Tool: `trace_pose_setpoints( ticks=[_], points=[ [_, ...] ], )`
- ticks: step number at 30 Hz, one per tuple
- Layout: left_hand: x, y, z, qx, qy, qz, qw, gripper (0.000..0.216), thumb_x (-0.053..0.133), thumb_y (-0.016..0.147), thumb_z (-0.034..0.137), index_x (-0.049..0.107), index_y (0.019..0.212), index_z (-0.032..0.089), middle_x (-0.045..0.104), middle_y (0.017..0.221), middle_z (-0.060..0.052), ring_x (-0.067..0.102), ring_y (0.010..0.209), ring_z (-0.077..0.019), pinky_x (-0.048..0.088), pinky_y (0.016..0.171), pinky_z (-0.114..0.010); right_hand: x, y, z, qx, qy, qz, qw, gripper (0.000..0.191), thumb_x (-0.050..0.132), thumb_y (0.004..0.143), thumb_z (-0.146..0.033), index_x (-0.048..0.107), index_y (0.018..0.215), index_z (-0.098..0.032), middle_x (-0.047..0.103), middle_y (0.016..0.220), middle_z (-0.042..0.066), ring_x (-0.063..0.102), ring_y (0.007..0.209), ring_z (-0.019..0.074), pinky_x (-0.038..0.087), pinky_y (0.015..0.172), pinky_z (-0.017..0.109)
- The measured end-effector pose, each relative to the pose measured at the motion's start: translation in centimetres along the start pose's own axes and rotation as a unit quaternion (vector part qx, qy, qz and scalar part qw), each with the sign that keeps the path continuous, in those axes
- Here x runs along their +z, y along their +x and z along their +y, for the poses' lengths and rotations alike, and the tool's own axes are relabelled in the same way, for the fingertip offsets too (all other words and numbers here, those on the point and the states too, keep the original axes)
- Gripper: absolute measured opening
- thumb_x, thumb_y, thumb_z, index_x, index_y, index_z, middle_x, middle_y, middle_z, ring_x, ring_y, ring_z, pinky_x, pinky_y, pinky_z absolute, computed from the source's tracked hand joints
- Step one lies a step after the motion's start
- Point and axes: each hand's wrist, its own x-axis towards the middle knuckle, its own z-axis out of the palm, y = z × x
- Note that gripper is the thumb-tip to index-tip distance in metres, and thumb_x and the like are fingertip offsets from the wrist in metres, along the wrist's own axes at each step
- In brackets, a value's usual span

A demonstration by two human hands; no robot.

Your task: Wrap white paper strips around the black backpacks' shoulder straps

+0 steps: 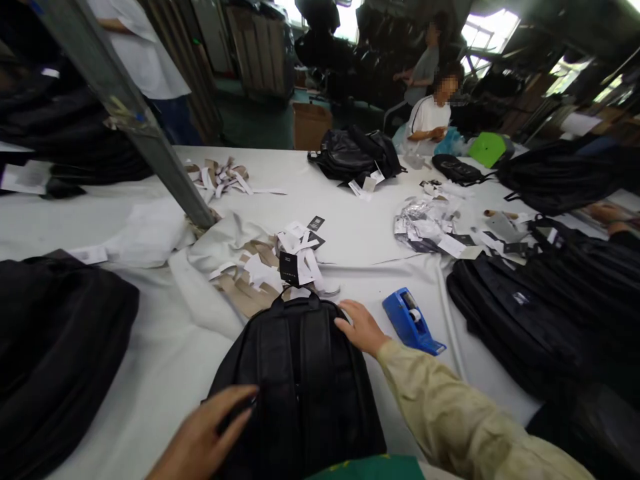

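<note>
A black backpack [300, 380] lies back side up on the white table [350, 227] right in front of me, its straps facing me. My right hand [361, 327] rests on its upper right corner, fingers curled over the edge. My left hand [210, 433] is at the bag's lower left side, thumb and fingers closed on a dark part of it. A pile of paper tags and strips [280, 263] lies just beyond the bag's top handle.
A blue tape dispenser [411, 320] sits right of my right hand. Black backpacks are piled at left [55, 347] and right [545, 313]. A grey post [135, 127] slants across the table. Two people [430, 113] work at the far end.
</note>
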Motion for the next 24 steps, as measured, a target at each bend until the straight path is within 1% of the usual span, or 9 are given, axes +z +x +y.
trace_pose_setpoints(
  ticks=[3, 5, 7, 11, 14, 16, 20, 22, 24],
  points=[
    [0.1, 8.3, -2.3, -0.031, -0.057, 0.031, 0.997, 0.062, 0.050, 0.086, 0.062, 0.061, 0.126, 0.016, 0.061, 0.134, -0.012, 0.054, 0.125, -0.0279, 0.040, 0.111, -0.041, 3.0, 6.3, 0.1, 0.063, 0.008, -0.093, 0.994, 0.044, 0.064, 0.086, -0.042, 0.065, 0.119, -0.013, 0.066, 0.118, 0.014, 0.060, 0.111, 0.0268, 0.046, 0.100, 0.040],
    [0.8, 12.7, -3.6, -0.063, -0.078, 0.001, 0.995, 0.072, 0.051, 0.083, 0.065, 0.057, 0.128, 0.009, 0.061, 0.132, -0.017, 0.055, 0.124, -0.0303, 0.040, 0.110, -0.044, 4.6, 7.8, 0.0, 0.070, 0.010, -0.133, 0.989, 0.043, 0.070, 0.082, -0.043, 0.068, 0.112, -0.014, 0.069, 0.110, 0.012, 0.063, 0.103, 0.0262, 0.048, 0.095, 0.038],
    [1.6, 15.3, -4.3, -0.066, -0.091, -0.039, 0.993, 0.076, 0.057, 0.079, 0.064, 0.055, 0.130, 0.008, 0.062, 0.129, -0.017, 0.057, 0.121, -0.0310, 0.041, 0.109, -0.044, 5.2, 8.1, 0.0, 0.035, 0.016, -0.131, 0.991, 0.042, 0.074, 0.078, -0.040, 0.068, 0.112, -0.014, 0.069, 0.109, 0.010, 0.062, 0.103, 0.0251, 0.047, 0.095, 0.037],
    [1.2, 17.3, -3.6, 0.018, -0.125, -0.075, 0.989, 0.075, 0.071, 0.072, 0.058, 0.056, 0.129, 0.012, 0.061, 0.130, -0.014, 0.056, 0.121, -0.0307, 0.040, 0.109, -0.042, 4.2, 8.2, 0.4, -0.070, 0.134, -0.163, 0.975, 0.041, 0.067, 0.086, -0.034, 0.064, 0.123, -0.018, 0.067, 0.121, 0.006, 0.060, 0.113, 0.0206, 0.043, 0.103, 0.033],
    [-0.6, 18.4, -2.0, 0.064, -0.167, -0.116, 0.977, 0.069, 0.073, 0.073, 0.054, 0.058, 0.127, 0.014, 0.063, 0.130, -0.013, 0.058, 0.119, -0.0298, 0.043, 0.107, -0.041, 3.5, 9.3, 0.6, -0.075, 0.195, -0.215, 0.954, 0.042, 0.064, 0.087, -0.030, 0.063, 0.128, -0.020, 0.067, 0.124, 0.004, 0.061, 0.114, 0.0211, 0.043, 0.103, 0.035],
    [-1.7, 19.3, -1.3, 0.066, -0.189, -0.159, 0.967, 0.064, 0.073, 0.073, 0.051, 0.061, 0.125, 0.016, 0.067, 0.125, -0.012, 0.061, 0.114, -0.0286, 0.046, 0.103, -0.038, 3.3, 10.3, 0.6, -0.055, 0.181, -0.253, 0.949, 0.036, 0.065, 0.086, -0.029, 0.067, 0.121, -0.020, 0.071, 0.115, 0.003, 0.065, 0.106, 0.0219, 0.047, 0.097, 0.034],
    [-2.8, 20.9, -0.7, 0.036, -0.201, -0.281, 0.938, 0.051, 0.071, 0.074, 0.054, 0.069, 0.113, 0.021, 0.074, 0.107, -0.004, 0.068, 0.100, -0.0272, 0.051, 0.091, -0.034, 2.8, 11.6, 0.4, -0.030, 0.101, -0.323, 0.940, 0.020, 0.066, 0.087, -0.034, 0.073, 0.095, -0.016, 0.072, 0.086, 0.002, 0.068, 0.084, 0.0205, 0.050, 0.077, 0.028],
    [-3.1, 21.6, -0.6, 0.023, -0.179, -0.331, 0.926, 0.048, 0.068, 0.076, 0.057, 0.071, 0.107, 0.021, 0.076, 0.098, -0.003, 0.069, 0.092, -0.0267, 0.052, 0.083, -0.032, 2.5, 11.8, 0.3, -0.028, 0.047, -0.333, 0.941, 0.026, 0.065, 0.088, -0.040, 0.071, 0.088, -0.015, 0.071, 0.081, 0.004, 0.067, 0.080, 0.0211, 0.049, 0.072, 0.027],
    [-3.2, 22.0, -0.3, 0.007, -0.126, -0.345, 0.930, 0.053, 0.062, 0.078, 0.061, 0.072, 0.108, 0.020, 0.075, 0.091, -0.006, 0.069, 0.085, -0.0275, 0.052, 0.076, -0.032, 2.1, 11.8, 0.2, -0.029, -0.017, -0.327, 0.945, 0.036, 0.061, 0.090, -0.049, 0.070, 0.086, -0.014, 0.071, 0.082, 0.007, 0.067, 0.081, 0.0235, 0.049, 0.072, 0.029]
  ],
)
